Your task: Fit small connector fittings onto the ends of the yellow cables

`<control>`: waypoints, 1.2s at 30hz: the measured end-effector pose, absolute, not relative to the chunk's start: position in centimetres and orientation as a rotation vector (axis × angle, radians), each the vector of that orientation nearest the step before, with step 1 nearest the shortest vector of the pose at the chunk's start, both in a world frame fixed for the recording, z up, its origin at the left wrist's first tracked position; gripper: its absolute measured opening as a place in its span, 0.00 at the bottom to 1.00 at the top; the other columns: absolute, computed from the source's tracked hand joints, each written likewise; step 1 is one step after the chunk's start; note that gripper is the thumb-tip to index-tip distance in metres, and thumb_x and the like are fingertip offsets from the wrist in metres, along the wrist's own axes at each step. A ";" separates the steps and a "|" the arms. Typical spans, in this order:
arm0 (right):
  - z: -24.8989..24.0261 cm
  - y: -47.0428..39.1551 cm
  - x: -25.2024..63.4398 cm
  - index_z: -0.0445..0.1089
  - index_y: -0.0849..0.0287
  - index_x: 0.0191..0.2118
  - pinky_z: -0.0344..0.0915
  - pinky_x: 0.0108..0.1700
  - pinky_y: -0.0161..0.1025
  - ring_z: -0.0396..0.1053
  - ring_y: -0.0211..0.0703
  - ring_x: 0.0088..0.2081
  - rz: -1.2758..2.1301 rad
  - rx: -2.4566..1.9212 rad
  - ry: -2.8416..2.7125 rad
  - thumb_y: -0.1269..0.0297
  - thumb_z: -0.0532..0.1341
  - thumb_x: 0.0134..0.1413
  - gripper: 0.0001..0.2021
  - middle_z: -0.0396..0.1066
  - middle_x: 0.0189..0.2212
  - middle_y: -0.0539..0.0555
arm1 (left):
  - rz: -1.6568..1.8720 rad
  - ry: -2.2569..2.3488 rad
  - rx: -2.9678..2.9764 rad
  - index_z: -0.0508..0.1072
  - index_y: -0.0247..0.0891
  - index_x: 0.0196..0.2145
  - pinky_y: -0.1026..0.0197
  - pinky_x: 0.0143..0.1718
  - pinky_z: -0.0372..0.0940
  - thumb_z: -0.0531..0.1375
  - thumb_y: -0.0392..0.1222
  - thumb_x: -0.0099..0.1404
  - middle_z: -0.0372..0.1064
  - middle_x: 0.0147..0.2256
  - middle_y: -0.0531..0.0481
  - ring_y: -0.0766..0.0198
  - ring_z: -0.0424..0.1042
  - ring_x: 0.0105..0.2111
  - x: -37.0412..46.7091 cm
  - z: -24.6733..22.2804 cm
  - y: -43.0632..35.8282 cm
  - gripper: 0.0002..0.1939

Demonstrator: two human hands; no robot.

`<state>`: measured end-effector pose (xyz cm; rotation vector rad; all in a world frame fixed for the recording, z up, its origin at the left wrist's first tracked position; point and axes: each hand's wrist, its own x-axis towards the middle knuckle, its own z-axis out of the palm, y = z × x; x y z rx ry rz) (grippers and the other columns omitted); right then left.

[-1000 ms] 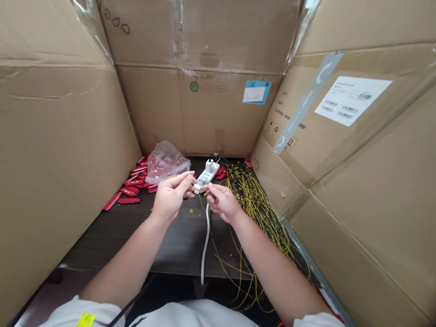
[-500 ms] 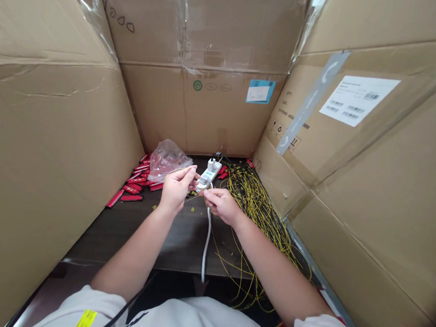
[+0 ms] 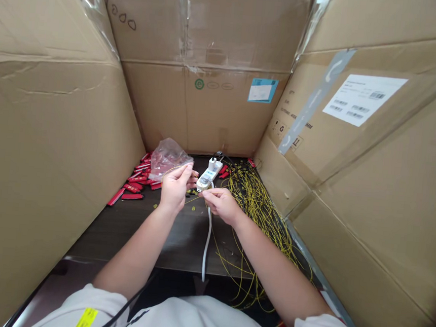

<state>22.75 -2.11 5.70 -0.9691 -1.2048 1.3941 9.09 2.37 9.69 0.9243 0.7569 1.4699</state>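
My left hand [image 3: 176, 186] pinches a thin yellow wire [image 3: 171, 168], which arcs off to the left from the fingertips. To its right, my right hand [image 3: 220, 203] has thumb and forefinger pressed together, apparently on the wire's other stretch; a small reddish bit shows at the tips. Just beyond both hands lies a white power strip [image 3: 210, 175] with a white plug in it, and its white cord [image 3: 206, 249] runs toward me past the right hand. A large tangle of yellow wires [image 3: 256, 202] spreads to the right of my right hand.
Red and black pieces [image 3: 134, 187] pile up at the left, beside a clear plastic bag [image 3: 169, 154]. Small yellow bits [image 3: 193, 208] lie on the dark table [image 3: 128, 227]. Cardboard boxes wall in the left, the back [image 3: 229, 118] and the right [image 3: 383, 198].
My left hand has shifted slightly left, widening the gap between the hands. My right hand stays almost where it was. The view has turned a little.
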 end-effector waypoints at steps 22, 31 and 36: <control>6.2 -0.9 24.3 0.73 0.67 0.32 0.43 0.20 0.31 0.46 0.28 0.16 1.163 -1.209 -1.420 0.52 0.61 0.47 0.19 0.52 0.13 0.44 | 1.458 0.850 2.088 0.75 0.35 0.43 0.54 0.42 0.69 0.62 0.41 0.60 0.74 0.39 0.43 0.59 0.73 0.38 5.1 10.1 -2.3 0.13; 8.1 0.3 25.9 0.74 0.67 0.30 0.44 0.22 0.30 0.48 0.28 0.18 1.239 -1.319 -1.900 0.59 0.60 0.49 0.14 0.54 0.13 0.44 | 0.775 0.551 2.983 0.77 0.43 0.42 0.47 0.52 0.56 0.57 0.37 0.63 0.74 0.42 0.45 0.56 0.69 0.45 5.3 9.6 3.8 0.12; 7.5 0.9 26.7 0.75 0.66 0.30 0.44 0.20 0.30 0.49 0.28 0.17 1.282 -1.340 -1.938 0.59 0.59 0.49 0.14 0.56 0.14 0.45 | 0.702 0.453 2.705 0.79 0.44 0.37 0.58 0.40 0.61 0.56 0.40 0.64 0.75 0.32 0.45 0.60 0.72 0.33 6.5 7.4 5.0 0.11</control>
